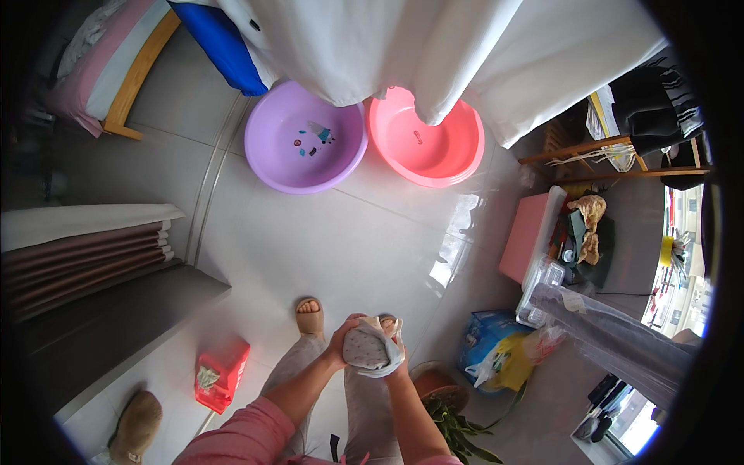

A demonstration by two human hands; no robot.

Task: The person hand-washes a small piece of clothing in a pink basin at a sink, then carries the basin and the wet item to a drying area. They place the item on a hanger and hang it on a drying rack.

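Note:
In front of my body I hold a bundled fabric item, pale grey with dark specks and a cream edge. Its exact kind is unclear because it is folded up. The fingers of my left hand wrap its left side. On the other side my right hand grips it, mostly hidden behind the fabric. My feet in tan slippers stand on the grey tiled floor below. Farther ahead on the floor are a purple plastic basin and a pink plastic basin, side by side.
White hanging fabric droops over both basins' far rims. A red box stands at left, near a brown slipper. To the right are a pink storage box, a blue package and a potted plant.

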